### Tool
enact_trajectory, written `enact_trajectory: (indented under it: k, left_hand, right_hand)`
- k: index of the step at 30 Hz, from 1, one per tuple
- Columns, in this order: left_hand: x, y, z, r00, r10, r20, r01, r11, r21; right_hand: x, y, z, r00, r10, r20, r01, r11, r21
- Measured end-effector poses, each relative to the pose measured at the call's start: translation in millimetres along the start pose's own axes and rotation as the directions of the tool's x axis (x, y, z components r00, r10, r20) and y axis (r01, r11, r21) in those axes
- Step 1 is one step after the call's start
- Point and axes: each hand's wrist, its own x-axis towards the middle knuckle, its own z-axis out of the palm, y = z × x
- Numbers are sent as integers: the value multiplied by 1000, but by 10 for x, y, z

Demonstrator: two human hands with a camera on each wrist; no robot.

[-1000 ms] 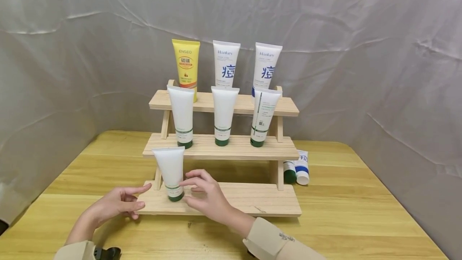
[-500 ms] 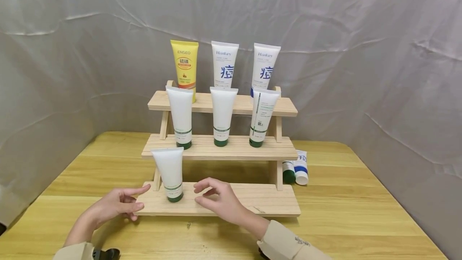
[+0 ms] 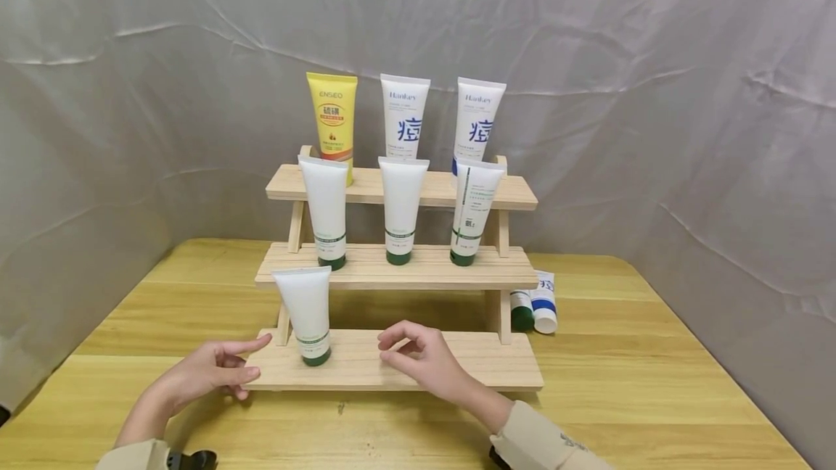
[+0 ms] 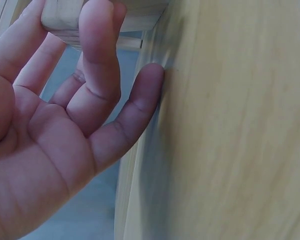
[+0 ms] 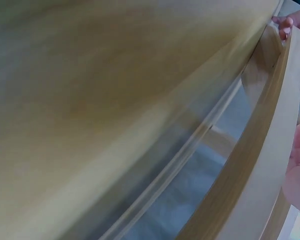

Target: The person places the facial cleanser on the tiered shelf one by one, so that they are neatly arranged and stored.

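In the head view my left hand grips the left end of the bottom shelf of a three-tier wooden display stand. The left wrist view has the shelf's corner between my fingers. A white squeeze tube with a green cap stands upright near that end. To its right, apart from it, my right hand hovers over the shelf with loosely bent fingers and nothing in them. White tubes with green caps, one of them the middle tube, line the second tier.
A yellow tube and two white-and-blue tubes stand on the top tier. Behind the stand's right side, a blue-banded tube and a green-capped tube lie on the wooden table. Grey cloth hangs behind.
My right hand has come off the white tube on the bottom shelf and moved right. The tube stays standing. My left hand keeps its place at the shelf's end.
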Motion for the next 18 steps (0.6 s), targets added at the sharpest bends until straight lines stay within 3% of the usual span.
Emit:
enact_trajectory:
  k: [18]
  left_hand:
    - [-4, 5, -1, 1000, -2, 2, 2, 1000, 2]
  right_hand:
    - [-182, 2, -334, 997, 34, -74, -39, 998, -57]
